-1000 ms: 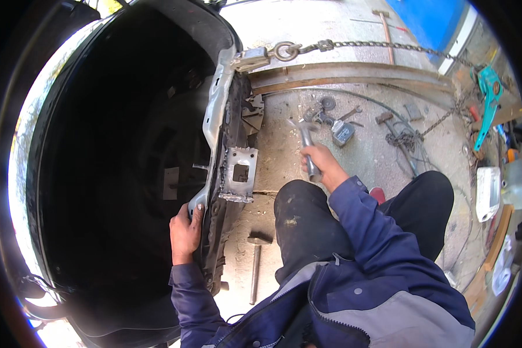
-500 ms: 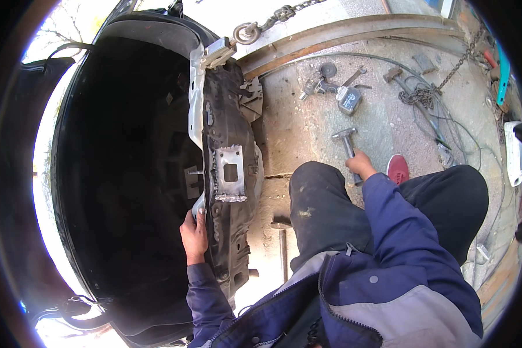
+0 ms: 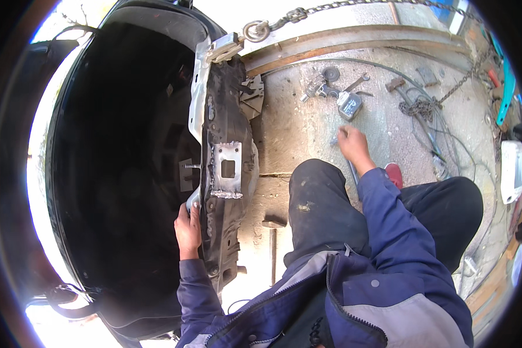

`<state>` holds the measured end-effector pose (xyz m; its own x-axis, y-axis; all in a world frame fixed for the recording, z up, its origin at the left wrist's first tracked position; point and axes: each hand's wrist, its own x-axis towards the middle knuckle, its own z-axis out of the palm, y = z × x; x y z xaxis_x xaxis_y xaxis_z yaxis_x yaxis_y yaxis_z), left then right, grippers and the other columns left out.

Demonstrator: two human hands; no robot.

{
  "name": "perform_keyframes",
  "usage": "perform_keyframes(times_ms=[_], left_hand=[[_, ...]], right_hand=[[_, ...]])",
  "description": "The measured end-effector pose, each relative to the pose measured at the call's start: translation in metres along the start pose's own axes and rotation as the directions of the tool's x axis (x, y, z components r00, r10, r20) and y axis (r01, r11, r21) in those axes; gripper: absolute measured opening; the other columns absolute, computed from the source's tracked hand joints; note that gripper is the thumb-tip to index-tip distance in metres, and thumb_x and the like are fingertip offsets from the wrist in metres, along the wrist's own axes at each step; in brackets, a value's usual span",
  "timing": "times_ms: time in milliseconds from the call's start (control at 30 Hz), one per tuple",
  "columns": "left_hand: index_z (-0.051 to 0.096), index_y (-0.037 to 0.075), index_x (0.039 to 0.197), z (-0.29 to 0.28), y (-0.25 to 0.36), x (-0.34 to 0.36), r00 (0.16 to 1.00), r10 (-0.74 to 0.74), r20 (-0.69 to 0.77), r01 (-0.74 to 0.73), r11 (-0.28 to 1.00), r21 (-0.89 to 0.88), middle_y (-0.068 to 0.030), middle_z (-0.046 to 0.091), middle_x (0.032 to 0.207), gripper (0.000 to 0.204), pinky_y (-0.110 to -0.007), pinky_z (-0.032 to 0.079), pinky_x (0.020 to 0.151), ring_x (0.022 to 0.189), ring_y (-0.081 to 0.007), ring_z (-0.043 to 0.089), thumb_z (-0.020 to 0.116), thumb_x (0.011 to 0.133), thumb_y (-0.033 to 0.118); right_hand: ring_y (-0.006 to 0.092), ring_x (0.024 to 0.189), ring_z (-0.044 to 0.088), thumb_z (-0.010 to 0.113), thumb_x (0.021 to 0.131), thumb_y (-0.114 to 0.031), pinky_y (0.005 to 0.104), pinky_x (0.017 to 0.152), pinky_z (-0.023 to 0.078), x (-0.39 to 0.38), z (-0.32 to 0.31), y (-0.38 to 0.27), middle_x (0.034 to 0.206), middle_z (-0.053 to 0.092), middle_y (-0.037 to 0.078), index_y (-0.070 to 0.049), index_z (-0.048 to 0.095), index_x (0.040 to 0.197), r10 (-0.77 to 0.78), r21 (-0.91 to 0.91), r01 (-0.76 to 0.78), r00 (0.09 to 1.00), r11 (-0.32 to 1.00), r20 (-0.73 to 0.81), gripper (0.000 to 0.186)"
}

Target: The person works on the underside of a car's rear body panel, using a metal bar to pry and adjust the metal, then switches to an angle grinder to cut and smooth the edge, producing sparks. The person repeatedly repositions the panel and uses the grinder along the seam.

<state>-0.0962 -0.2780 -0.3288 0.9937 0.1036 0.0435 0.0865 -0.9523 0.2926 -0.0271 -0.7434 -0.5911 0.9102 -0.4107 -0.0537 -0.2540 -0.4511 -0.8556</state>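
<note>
My left hand [image 3: 187, 229] grips the edge of the dark car's rear metal panel [image 3: 213, 116] at the open trunk [image 3: 116, 156]. On that panel, a welded plate with a square hole [image 3: 232, 182] sits above the hand. My right hand [image 3: 354, 148] is over the floor with curled fingers at the head of a steel hammer, whose handle [image 3: 354, 180] shows below it; what the fingers hold is hidden. Just beyond lie a cordless tool [image 3: 348, 105], a cutting disc [image 3: 330, 73] and a spanner [image 3: 358, 83]. A heavy hammer [image 3: 273, 223] is by my left knee.
A chain [image 3: 330, 8] runs from a clamp [image 3: 225, 47] on the panel toward the right. Behind the tools lies a steel beam [image 3: 359, 37]; to the right are tangled cables and chain [image 3: 423, 107], a white container [image 3: 511, 168] and a turquoise tool [image 3: 503, 101].
My right hand has moved forward from the hammer's handle to around its head, nearer the cordless tool. The view has shifted. My left hand stays on the panel edge.
</note>
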Motion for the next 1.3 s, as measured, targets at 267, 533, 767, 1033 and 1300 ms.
perform_keyframes(times_ms=[267,533,767,1033,1300], left_hand=[[0.069,-0.001,0.114,-0.002,0.001,-0.003,0.999,-0.021,-0.033,0.019,0.999,-0.043,-0.0277,0.073,0.089,0.050,-0.052,0.055,0.076,0.089,-0.0509,0.071,0.058,0.111,0.047],[0.072,0.001,0.114,-0.005,0.006,-0.010,0.995,-0.052,-0.088,0.051,0.999,-0.017,-0.0279,0.074,0.092,0.044,-0.053,0.055,0.079,0.091,-0.0496,0.071,0.057,0.111,0.042],[0.072,0.000,0.107,-0.005,0.008,-0.005,0.992,-0.091,-0.083,0.086,0.995,-0.058,-0.0314,0.070,0.093,0.040,-0.053,0.054,0.078,0.093,-0.0512,0.069,0.062,0.107,0.038],[0.075,0.003,0.108,-0.003,0.002,-0.001,0.989,-0.149,-0.025,0.149,0.989,0.000,-0.0292,0.073,0.097,0.049,-0.055,0.054,0.086,0.097,-0.0492,0.070,0.056,0.109,0.048],[0.071,0.003,0.126,0.008,0.018,-0.020,0.863,-0.493,-0.108,0.503,0.857,0.110,-0.0254,0.075,0.122,0.066,-0.053,0.051,0.106,0.117,-0.0452,0.069,0.045,0.110,0.061]], right_hand=[[0.0357,0.120,0.067,0.066,0.103,-0.025,0.0471,0.106,0.054,0.121,-0.142,-0.180,0.125,0.072,0.018,-0.005,0.073,0.130,-0.688,-0.522,0.491,0.664,0.697,-0.294,0.034],[0.0391,0.119,0.067,0.053,0.109,-0.044,0.0502,0.106,0.051,0.203,-0.237,-0.225,0.123,0.074,0.018,-0.009,0.074,0.128,-0.717,-0.768,0.493,0.695,0.409,0.064,0.045],[0.0462,0.106,0.072,0.041,0.110,-0.064,0.0552,0.096,0.054,0.240,-0.242,-0.235,0.106,0.076,0.027,-0.002,0.079,0.109,-0.355,-0.793,0.368,0.912,0.485,0.205,0.073],[0.0493,0.095,0.073,0.037,0.111,-0.065,0.0612,0.084,0.055,0.238,-0.233,-0.213,0.096,0.075,0.029,-0.009,0.080,0.098,-0.651,-0.853,0.430,0.744,0.295,0.149,0.072],[0.0494,0.081,0.074,0.041,0.111,-0.060,0.0600,0.073,0.056,0.240,-0.241,-0.209,0.087,0.076,0.026,-0.007,0.078,0.092,-0.695,-0.806,0.554,0.664,0.209,0.276,0.068]])
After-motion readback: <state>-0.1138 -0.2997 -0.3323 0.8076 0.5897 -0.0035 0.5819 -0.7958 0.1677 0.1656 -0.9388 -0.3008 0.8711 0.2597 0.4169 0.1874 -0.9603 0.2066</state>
